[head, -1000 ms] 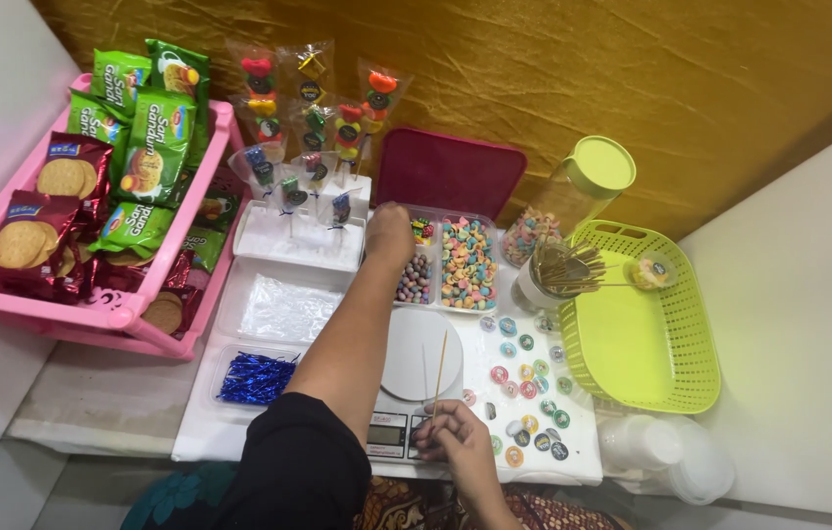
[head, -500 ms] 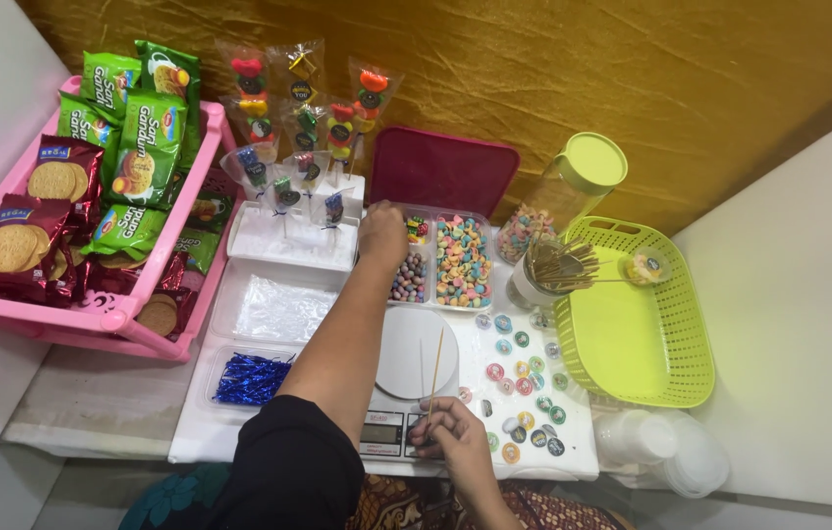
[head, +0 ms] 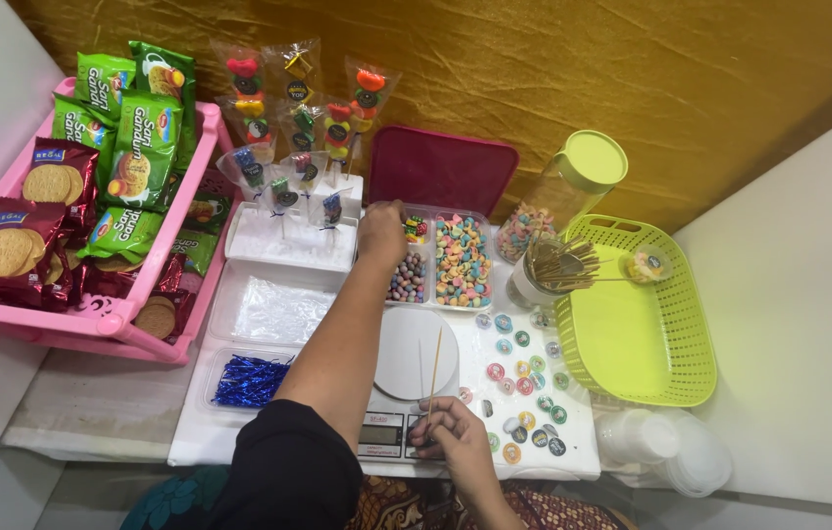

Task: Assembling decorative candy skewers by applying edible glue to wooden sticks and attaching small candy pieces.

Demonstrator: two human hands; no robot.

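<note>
Skewer (head: 432, 371) pinched upright by right hand (head: 450, 442) fingers over scale (head: 414, 378), ready for loading; left hand (head: 382, 231) fingers curl into candy tray (head: 440, 260) at worktop's rear edge.

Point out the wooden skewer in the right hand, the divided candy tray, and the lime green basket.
Wooden skewer (head: 432, 368), head view, on the middle of the stick above the scale.
Divided candy tray (head: 462, 260), head view, on the right compartment of pastel candies.
Lime green basket (head: 632, 334), head view, on its bare floor.
</note>
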